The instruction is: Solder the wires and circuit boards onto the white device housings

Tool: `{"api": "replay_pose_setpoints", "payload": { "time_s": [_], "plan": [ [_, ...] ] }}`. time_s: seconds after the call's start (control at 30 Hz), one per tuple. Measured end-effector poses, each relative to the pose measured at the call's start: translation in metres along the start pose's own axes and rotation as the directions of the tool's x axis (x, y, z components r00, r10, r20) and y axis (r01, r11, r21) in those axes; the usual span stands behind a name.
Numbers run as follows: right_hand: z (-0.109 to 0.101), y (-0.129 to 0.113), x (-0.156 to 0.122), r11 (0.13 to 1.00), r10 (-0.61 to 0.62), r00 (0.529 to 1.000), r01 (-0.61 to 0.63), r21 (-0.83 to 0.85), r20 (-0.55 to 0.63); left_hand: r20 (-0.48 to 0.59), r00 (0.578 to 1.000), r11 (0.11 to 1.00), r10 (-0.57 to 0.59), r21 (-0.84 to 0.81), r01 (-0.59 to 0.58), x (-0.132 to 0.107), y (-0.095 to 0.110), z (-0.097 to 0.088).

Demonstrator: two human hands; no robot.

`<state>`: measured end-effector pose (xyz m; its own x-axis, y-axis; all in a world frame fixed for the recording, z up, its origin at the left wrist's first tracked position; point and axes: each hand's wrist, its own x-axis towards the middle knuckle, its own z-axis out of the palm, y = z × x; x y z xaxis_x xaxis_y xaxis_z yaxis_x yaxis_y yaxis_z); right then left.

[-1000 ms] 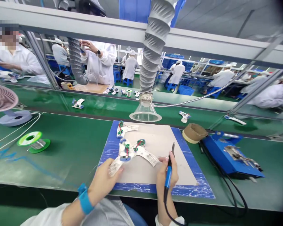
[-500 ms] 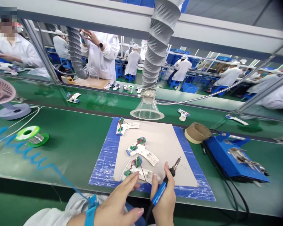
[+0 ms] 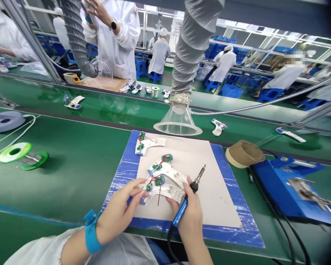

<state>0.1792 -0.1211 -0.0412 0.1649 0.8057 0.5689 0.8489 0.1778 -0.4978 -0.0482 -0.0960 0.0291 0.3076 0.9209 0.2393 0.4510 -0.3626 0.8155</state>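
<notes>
My right hand grips a blue-handled soldering iron, its tip pointing up and away over the white work mat. My left hand, with a blue wrist strap, pinches the near end of a white plastic part carrying a green circuit board and red wires. Fingers of my right hand also touch that part's right end. Two similar parts lie farther on the mat, one in the middle and one at the far left corner.
A clear fume funnel on a grey hose hangs over the mat's far edge. A blue soldering station and a tape roll sit at the right, a solder spool at the left. Workers in white coats stand beyond the conveyor.
My left hand slid one part from the pile toward me and now pinches its near end. My right hand with the iron moved closer to that part. The camera tilted down.
</notes>
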Motion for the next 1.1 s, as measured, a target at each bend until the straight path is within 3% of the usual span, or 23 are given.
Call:
{"api": "replay_pose_setpoints", "payload": {
  "time_s": [0.13, 0.27, 0.37, 0.5, 0.57, 0.73, 0.8, 0.87, 0.97, 1.1],
  "plan": [
    [0.007, 0.005, 0.023, 0.998, 0.065, 0.998, -0.065, 0.026, 0.016, -0.061, 0.996, 0.998, 0.057, 0.009, -0.057, 0.026, -0.003, -0.001],
    [-0.001, -0.003, 0.026, 0.998, 0.061, 0.997, -0.06, 0.033, -0.036, -0.092, 0.989, 0.994, 0.111, 0.023, -0.11, 0.055, -0.007, 0.001],
    [-0.004, -0.011, 0.019, 0.992, 0.054, 0.994, -0.042, 0.122, -0.098, 0.016, 0.998, 0.998, 0.057, -0.04, -0.056, 0.082, -0.013, 0.01],
    [0.0, -0.014, 0.013, 0.986, 0.048, 0.997, -0.037, 0.161, -0.065, 0.215, 0.976, 0.997, -0.047, -0.043, 0.057, 0.105, -0.018, 0.027],
    [0.001, -0.013, 0.012, 0.99, 0.045, 0.998, -0.04, 0.133, -0.036, 0.165, 0.983, 0.996, -0.075, -0.04, 0.082, 0.108, -0.018, 0.032],
    [0.003, -0.01, 0.014, 0.994, 0.047, 0.999, -0.047, 0.1, 0.002, -0.175, 0.984, 0.998, -0.044, -0.042, 0.038, 0.102, -0.021, 0.039],
    [0.004, -0.01, 0.015, 0.996, 0.038, 0.999, -0.039, 0.085, 0.012, -0.159, 0.987, 0.998, 0.019, 0.064, -0.009, 0.101, -0.022, 0.043],
    [0.004, -0.011, 0.015, 0.996, 0.02, 1.0, -0.022, 0.084, 0.021, -0.077, 0.996, 0.984, 0.053, 0.173, -0.039, 0.101, -0.023, 0.047],
    [0.005, -0.015, 0.015, 0.993, 0.059, 0.998, -0.059, 0.098, 0.001, 0.008, 0.997, 0.982, 0.083, 0.169, -0.083, 0.1, -0.023, 0.047],
    [0.001, -0.016, 0.015, 0.99, 0.083, 0.994, -0.074, 0.116, -0.078, -0.079, 0.964, 0.966, 0.254, 0.07, -0.248, 0.095, -0.023, 0.035]
  ]
}}
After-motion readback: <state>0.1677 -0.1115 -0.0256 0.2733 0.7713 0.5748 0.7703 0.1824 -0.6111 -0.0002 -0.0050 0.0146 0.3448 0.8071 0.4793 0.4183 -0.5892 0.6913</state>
